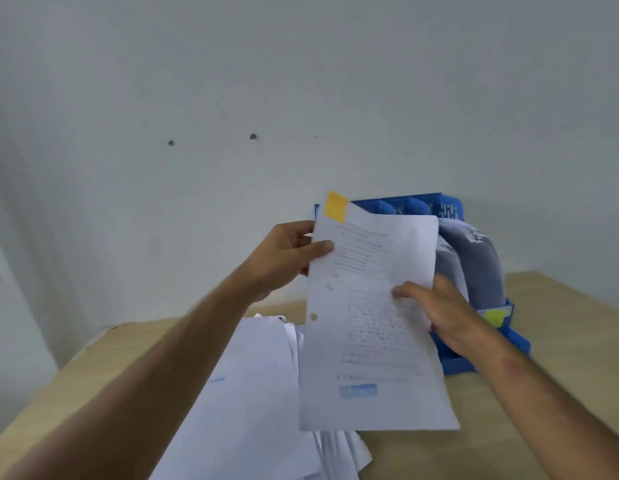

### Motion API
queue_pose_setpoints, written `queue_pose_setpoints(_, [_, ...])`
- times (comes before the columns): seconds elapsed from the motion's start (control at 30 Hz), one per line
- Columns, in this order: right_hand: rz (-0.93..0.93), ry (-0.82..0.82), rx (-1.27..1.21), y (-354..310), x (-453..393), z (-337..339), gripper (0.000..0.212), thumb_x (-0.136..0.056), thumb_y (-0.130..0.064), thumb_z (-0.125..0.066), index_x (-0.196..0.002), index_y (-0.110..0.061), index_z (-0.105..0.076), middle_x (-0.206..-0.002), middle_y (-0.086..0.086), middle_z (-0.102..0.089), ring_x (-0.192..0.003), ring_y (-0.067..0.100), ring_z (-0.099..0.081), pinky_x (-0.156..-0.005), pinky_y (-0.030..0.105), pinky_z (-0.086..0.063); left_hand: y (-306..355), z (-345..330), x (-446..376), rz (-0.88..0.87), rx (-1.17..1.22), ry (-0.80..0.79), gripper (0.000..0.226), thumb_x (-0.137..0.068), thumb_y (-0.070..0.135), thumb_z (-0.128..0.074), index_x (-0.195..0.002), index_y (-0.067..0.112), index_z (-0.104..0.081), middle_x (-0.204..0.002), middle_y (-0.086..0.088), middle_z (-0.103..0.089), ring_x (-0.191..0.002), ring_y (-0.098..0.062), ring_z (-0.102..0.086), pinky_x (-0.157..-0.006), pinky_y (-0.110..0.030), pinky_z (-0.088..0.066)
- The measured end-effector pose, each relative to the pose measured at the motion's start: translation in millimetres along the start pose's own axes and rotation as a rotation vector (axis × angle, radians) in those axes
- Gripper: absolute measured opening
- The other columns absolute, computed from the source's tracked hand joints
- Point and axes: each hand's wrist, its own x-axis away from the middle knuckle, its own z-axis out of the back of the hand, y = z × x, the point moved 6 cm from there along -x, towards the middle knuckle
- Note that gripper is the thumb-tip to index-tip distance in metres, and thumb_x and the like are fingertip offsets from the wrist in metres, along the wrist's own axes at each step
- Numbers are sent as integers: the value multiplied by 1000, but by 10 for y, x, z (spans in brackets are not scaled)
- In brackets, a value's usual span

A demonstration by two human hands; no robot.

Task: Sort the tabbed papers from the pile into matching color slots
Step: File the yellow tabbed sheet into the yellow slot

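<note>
My left hand (pixel 284 254) pinches the sheet (pixel 370 323) at its upper left edge, thumb on front; my right hand (pixel 436 310) pinches its right edge. It hangs mid-frame above the pile (pixel 252 393), orange tab (pixel 336 206) up. The rack (pixel 474 341) at right is stuffed with curling papers, so I could snag or misfile it.

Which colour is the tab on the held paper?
Orange-yellow; the tab shows in the head view.
</note>
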Motion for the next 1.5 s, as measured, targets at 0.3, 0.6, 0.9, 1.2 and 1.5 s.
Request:
queue_pose_setpoints(0.3, [-68, 190, 51, 122, -173, 554, 19, -87, -15, -65, -104, -14, -74, -106, 4, -76, -103, 28, -69, -86, 44, -53, 218, -617, -555, -80, -498, -236, 59, -101, 64, -44, -109, 14, -74, -105, -7, -75, -94, -26, -70, -94, -51, -54])
queue_pose_setpoints(0.6, [138, 350, 149, -168, -169, 864, 25, -91, -9, -61, -105, -29, -62, -96, -2, -72, -86, 19, -71, -74, 39, -60, 60, -803, -951, 108, -711, -306, 29, -105, 21, -41, -79, 18, -54, -89, 2, -57, -76, -10, -52, -74, -27, -42])
queue_pose_setpoints(0.9, [348, 583, 633, -460, -114, 1061, 11, -93, -19, -59, -86, -13, -64, -80, 3, -69, -69, 27, -66, -59, 38, -58, -254, -909, -1135, 109, -993, -162, 30, -101, 50, -51, -79, 30, -55, -69, 10, -74, -53, -11, -71, -70, -25, -51])
queue_pose_setpoints(1.2, [701, 701, 875, -831, -23, 735, 16, -101, -12, -56, -109, -3, -66, -88, 15, -71, -76, 38, -65, -65, 43, -54, -248, -1034, -1476, 190, -814, 35, 68, -99, 69, -36, -75, 16, -71, -63, 9, -70, -75, -13, -66, -84, -39, -48])
queue_pose_setpoints(1.5, [643, 498, 503, -476, -296, 336, 18, -105, -20, -53, -121, -15, -56, -108, -6, -66, -94, 9, -61, -78, 24, -55, -120, -925, -1561, 155, -299, 67, 70, -98, 37, -63, -155, 14, -30, -108, 4, -72, -100, -14, -66, -84, -31, -56])
